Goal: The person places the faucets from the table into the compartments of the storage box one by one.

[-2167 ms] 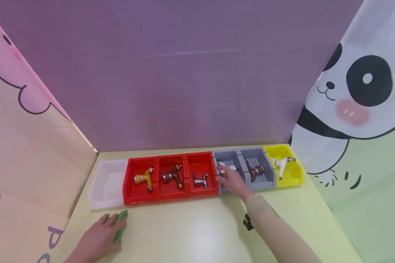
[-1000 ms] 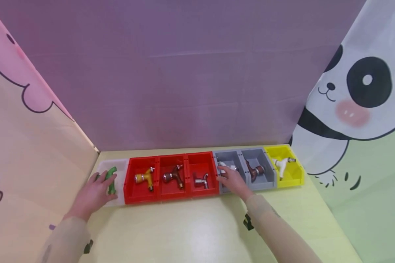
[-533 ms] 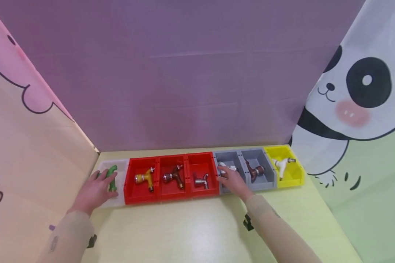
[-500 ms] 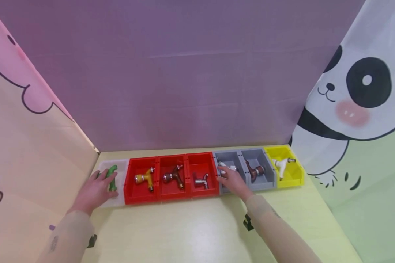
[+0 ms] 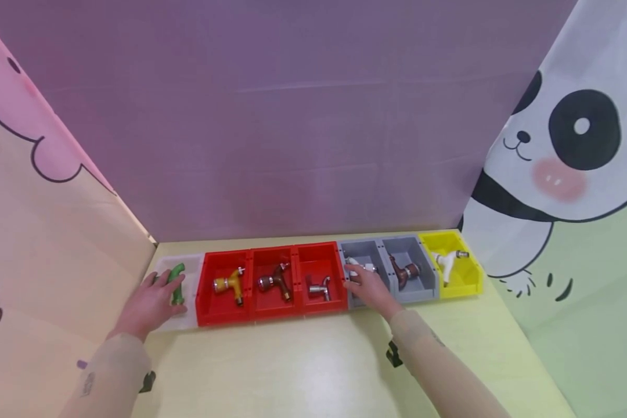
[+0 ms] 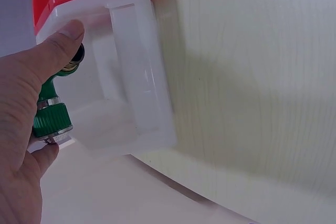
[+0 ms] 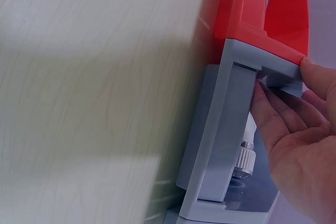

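In the head view my left hand [image 5: 148,305] holds a green tap [image 5: 177,284] at the white bin [image 5: 190,316] on the left end of the row. The left wrist view shows my thumb [image 6: 60,45] lying along the tap's threaded end, with its ribbed green collar [image 6: 51,119] between palm and fingers. My right hand [image 5: 368,284] reaches over the left grey bin [image 5: 368,244], fingers loosely bent at its wall beside the red bin. Below them lies a white tap [image 7: 247,156] with a ribbed end, partly hidden by the hand.
Three red bins [image 5: 274,313] hold a yellow tap [image 5: 232,284], a dark brown tap [image 5: 277,283] and a small chrome tap [image 5: 320,288]. Another brown tap [image 5: 404,271] lies in the right grey bin, a white one [image 5: 446,264] in the yellow bin [image 5: 465,284]. Cloth panels enclose the table [image 5: 292,366].
My left hand has carried the green tap from the table in front up to the white bin, and has hardly shifted in the last second. The right hand stays in place.
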The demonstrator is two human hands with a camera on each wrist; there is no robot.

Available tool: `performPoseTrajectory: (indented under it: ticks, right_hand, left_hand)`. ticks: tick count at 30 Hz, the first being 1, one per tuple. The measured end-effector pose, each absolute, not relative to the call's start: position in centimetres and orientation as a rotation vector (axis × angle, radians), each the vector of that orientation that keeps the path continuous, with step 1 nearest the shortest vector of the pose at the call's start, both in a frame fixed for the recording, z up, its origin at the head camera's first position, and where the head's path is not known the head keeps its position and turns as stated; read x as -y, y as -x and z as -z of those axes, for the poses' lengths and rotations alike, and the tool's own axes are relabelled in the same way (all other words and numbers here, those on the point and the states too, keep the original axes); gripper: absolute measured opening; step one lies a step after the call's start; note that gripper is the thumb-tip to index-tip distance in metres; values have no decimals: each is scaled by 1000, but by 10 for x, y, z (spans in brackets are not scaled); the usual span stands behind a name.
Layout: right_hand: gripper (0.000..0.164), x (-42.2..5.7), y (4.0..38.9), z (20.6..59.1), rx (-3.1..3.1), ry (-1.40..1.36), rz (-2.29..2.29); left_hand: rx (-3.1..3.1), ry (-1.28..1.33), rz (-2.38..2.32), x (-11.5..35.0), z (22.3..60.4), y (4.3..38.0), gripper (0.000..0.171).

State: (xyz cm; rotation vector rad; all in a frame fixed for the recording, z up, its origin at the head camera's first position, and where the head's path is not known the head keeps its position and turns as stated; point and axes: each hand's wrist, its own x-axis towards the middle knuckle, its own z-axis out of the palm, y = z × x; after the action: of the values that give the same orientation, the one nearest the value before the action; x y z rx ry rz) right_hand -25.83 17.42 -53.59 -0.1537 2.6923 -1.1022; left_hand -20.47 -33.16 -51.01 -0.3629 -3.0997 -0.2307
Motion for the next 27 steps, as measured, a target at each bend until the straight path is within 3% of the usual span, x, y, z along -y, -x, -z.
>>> performPoseTrajectory:
  ticks: [9,19,27]
  right_hand:
    - [56,-171,262,537,-2681,136,1109]
    - [64,-172,263,544,-2666,177,1116]
    - [57,-180,263,543,-2690,190,1121]
  left_hand:
    - [3168,324,303,338,521,208,85]
    - [3114,344,330,339,511,195,74]
    - [3130,264,400,331,502,192,74]
